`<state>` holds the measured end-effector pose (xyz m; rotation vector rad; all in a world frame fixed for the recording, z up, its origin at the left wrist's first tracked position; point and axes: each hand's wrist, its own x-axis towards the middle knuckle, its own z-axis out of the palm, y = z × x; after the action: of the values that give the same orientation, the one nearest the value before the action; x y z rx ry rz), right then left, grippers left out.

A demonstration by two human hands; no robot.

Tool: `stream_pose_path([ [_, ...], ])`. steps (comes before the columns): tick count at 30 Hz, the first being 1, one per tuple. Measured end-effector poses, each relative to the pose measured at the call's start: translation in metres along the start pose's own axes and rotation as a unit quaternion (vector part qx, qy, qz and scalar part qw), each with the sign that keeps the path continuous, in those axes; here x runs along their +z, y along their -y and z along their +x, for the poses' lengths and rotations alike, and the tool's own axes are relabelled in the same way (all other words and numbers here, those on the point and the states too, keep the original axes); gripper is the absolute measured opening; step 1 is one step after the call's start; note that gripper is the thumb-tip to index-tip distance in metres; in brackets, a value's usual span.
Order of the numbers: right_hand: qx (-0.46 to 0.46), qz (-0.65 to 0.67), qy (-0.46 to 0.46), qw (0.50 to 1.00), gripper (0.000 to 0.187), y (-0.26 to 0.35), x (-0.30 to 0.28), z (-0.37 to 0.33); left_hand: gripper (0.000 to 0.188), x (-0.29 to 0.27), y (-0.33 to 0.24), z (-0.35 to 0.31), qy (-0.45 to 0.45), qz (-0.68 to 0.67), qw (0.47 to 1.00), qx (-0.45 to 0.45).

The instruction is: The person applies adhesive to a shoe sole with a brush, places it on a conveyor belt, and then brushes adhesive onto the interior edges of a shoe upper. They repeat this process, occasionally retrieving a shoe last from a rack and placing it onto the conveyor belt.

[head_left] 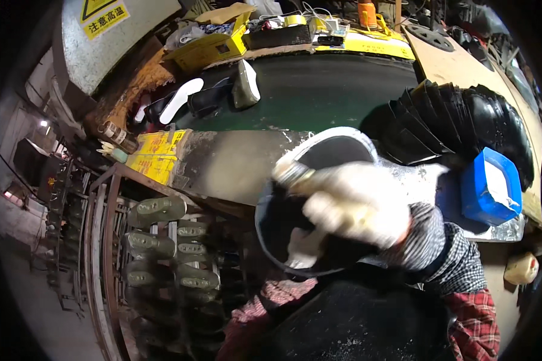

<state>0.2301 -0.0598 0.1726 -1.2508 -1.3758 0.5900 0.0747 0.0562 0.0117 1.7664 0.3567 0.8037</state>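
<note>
Tub (343, 131) under both hands; grip not confirmed

Right hand (355, 207), in a pale glove, lies across the tub's opening and is badly blurred. A small greyish band shows at its far end, but whether the fingers are closed on anything cannot be told. Left hand (306, 246), also gloved, shows lower down against the dark interior, close to the near edge. Its fingers cannot be made out; whether they are together, apart or clamped on the edge cannot be told.

The tub, a dark round form with a pale rim, sits in front of the wearer, overlapping the near edge of the bench (235, 159). Its contents, if any, are hidden.

Progress: work at the tub appears to be under way and unfinished. How much is done or left cannot be established from this view.

Right of the tub, black sheets (427, 120) stand overlapped in a curved row; nearer, a blue box (476, 191) rests on the surface, with pale material inside. Beyond, on the dark green surface, an olive boot (242, 96) lies with its white sole showing, and a second white sole (182, 101) lies to its left. Below left, olive foot forms (153, 243) hang in rows beside a metal frame (109, 234).
</note>
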Motion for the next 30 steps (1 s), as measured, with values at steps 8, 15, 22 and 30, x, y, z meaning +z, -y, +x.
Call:
stream_pose_path([
  [8,-0.166,-0.098,0.123,0.974,0.029,0.026,0.010,-0.071,0.018,-0.013,0.025,0.044,0.177,0.320,0.909,0.197],
  [15,0.122,-0.046,-0.345,0.929,0.020,0.033,-0.035,-0.154,0.017,-0.015,-0.083,0.056,0.172,-0.174,0.935,-0.255],
  [22,0.034,-0.189,-0.297,0.935,0.019,0.013,-0.088,-0.158,0.012,0.026,-0.097,0.018,0.076,-0.284,0.933,-0.209],
  [30,0.361,0.324,-0.174,0.857,0.033,0.014,-0.073,-0.148,0.019,0.027,-0.110,0.003,-0.032,-0.313,0.928,-0.200],
])
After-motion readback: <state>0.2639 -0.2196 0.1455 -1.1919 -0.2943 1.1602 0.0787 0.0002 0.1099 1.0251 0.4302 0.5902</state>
